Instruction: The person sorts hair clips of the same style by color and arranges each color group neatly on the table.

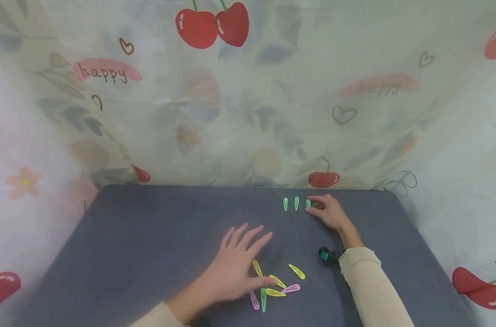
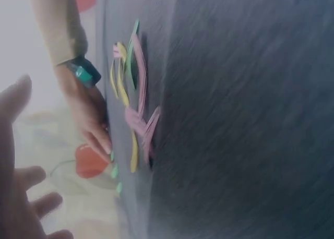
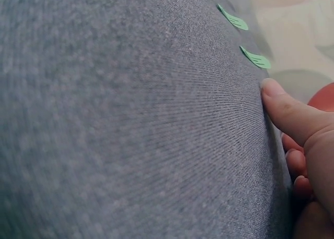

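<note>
Dark blue-grey table [image 1: 150,240]; on it, mint-green, yellow and pink snap hair clips [image 1: 297,271]; behind it, whitish curtain [image 1: 240,102] printed with red cherries [image 1: 196,29]; above it, beige sleeves [image 1: 374,288].

A green clip [image 3: 235,20] and a second green clip [image 3: 257,59] lie roughly parallel near the edge of the grey table [image 3: 130,124]; the right hand's [image 3: 321,150] thumb tip is just beside the second.

Head view: I am looking forward and down over the whole table [image 1: 150,236]. Left-wrist view is sitting low, rolled sideways, facing the right hand [image 1: 331,213]; right-wrist view is skimming close. Both are sharing green clips [image 3: 255,58].
</note>
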